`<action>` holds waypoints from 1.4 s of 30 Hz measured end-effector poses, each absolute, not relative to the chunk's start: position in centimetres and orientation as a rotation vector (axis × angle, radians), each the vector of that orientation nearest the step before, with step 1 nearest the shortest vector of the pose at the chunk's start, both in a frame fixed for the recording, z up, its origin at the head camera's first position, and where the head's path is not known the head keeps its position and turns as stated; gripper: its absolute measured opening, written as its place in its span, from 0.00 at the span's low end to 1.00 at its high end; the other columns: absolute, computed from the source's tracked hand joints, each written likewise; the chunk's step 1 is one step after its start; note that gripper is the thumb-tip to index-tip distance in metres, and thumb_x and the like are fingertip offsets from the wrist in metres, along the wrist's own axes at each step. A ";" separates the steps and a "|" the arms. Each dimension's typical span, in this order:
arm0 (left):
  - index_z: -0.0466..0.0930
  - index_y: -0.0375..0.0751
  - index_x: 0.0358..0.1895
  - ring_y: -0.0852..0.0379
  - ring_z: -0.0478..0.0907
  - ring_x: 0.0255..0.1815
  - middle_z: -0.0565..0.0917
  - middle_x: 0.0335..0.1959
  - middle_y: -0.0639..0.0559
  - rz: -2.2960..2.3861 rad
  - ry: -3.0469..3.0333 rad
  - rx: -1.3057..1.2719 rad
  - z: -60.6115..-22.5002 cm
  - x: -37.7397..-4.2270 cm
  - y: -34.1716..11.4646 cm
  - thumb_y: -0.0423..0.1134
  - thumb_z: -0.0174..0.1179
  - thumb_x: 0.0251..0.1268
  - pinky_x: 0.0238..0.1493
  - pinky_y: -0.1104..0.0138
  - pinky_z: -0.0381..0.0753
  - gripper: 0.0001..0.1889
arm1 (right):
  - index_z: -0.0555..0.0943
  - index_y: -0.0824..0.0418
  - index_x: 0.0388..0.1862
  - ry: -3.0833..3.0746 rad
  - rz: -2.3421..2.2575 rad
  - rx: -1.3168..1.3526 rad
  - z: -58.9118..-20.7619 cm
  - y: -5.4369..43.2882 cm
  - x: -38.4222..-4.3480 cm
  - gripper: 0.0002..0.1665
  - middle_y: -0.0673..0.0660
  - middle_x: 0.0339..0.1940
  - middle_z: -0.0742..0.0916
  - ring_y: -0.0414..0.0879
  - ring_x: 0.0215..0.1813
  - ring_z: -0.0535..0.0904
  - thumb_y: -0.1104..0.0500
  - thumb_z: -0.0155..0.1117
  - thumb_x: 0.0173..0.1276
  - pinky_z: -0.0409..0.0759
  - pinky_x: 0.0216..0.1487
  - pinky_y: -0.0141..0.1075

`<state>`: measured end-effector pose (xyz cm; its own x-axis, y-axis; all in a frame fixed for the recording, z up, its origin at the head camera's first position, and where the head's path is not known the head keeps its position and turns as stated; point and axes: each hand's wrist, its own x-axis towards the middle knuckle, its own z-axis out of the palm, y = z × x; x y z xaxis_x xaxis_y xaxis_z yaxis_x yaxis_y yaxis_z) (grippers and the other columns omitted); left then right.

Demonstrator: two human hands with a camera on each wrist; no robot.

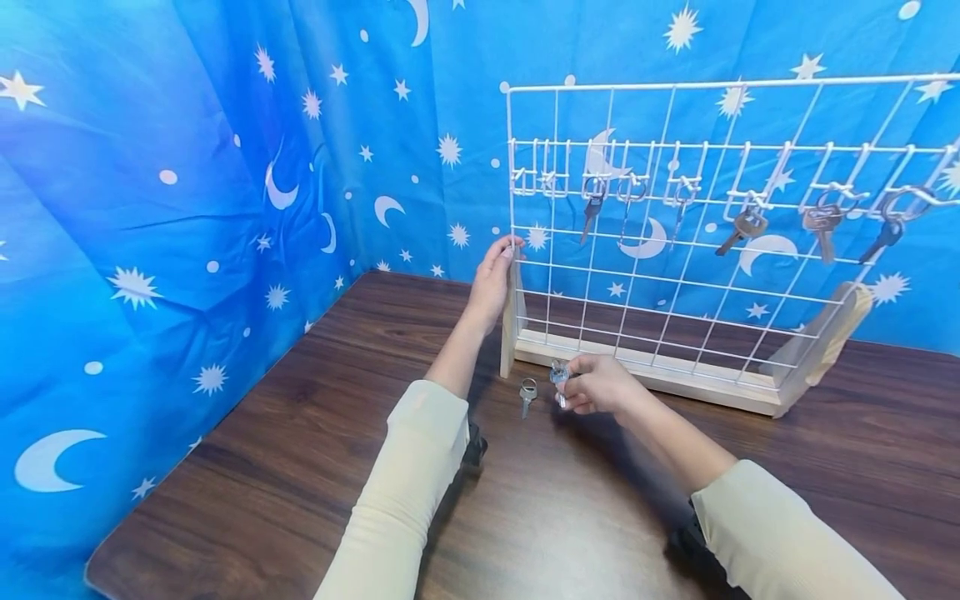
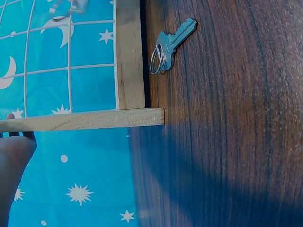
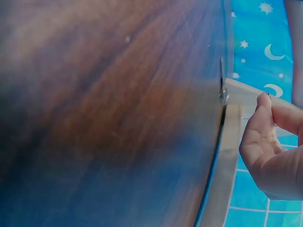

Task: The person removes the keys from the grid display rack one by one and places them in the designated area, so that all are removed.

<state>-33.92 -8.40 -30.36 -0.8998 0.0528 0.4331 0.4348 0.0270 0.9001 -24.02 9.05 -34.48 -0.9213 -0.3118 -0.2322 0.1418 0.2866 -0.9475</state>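
My left hand (image 1: 491, 279) holds the left wooden post (image 1: 508, 329) of a white wire rack; in the left wrist view its fingers reach behind the wood. Low in front of the rack's base, my right hand (image 1: 600, 383) pinches a silver key with a ring (image 1: 558, 373) between thumb and fingers. Just left of it, a second silver key (image 1: 528, 393) with its own ring lies flat on the table. That key (image 2: 171, 46) shows clearly beside the wooden base in the left wrist view. The right wrist view shows the pinching fingers (image 3: 258, 123), with the held key mostly hidden.
Several keys, among them a dark key (image 1: 592, 208) and a brass-coloured key (image 1: 744, 227), hang from hooks along the rack's upper wires. The wooden base (image 1: 645, 372) stands on a dark wood table (image 1: 300, 433). A blue star-patterned curtain (image 1: 187, 275) surrounds the table's back and left.
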 end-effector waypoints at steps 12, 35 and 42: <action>0.67 0.33 0.60 0.51 0.70 0.57 0.73 0.58 0.44 -1.945 -2.043 -0.517 -30.3 -33.8 -8.6 0.35 0.34 0.75 0.57 0.69 0.65 0.18 | 0.69 0.71 0.37 2.012 -1.606 -0.037 -36.6 9.2 -25.6 0.05 0.57 0.22 0.84 0.39 0.21 0.80 0.72 0.54 0.62 0.78 0.26 0.28; 0.67 0.35 0.60 0.51 0.69 0.58 0.71 0.60 0.41 -1.977 -2.034 -0.521 -30.7 -34.0 -8.9 0.37 0.35 0.76 0.59 0.66 0.64 0.18 | 0.75 0.76 0.40 2.132 -1.481 0.045 -37.4 7.6 -26.1 0.09 0.55 0.18 0.82 0.40 0.19 0.79 0.71 0.53 0.63 0.79 0.26 0.30; 0.66 0.32 0.60 0.48 0.68 0.59 0.69 0.61 0.37 -1.969 -2.065 -0.537 -29.3 -32.6 -8.6 0.34 0.34 0.75 0.60 0.63 0.64 0.18 | 0.77 0.74 0.35 2.217 -1.435 0.047 -37.4 7.4 -25.9 0.06 0.54 0.15 0.81 0.40 0.18 0.79 0.71 0.54 0.62 0.79 0.24 0.31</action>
<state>-32.56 -8.59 -29.28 -0.9044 0.0997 0.4150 0.4192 0.0255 0.9075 -25.85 7.39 -37.44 -0.8770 -0.2325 -0.4204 0.2883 0.4453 -0.8477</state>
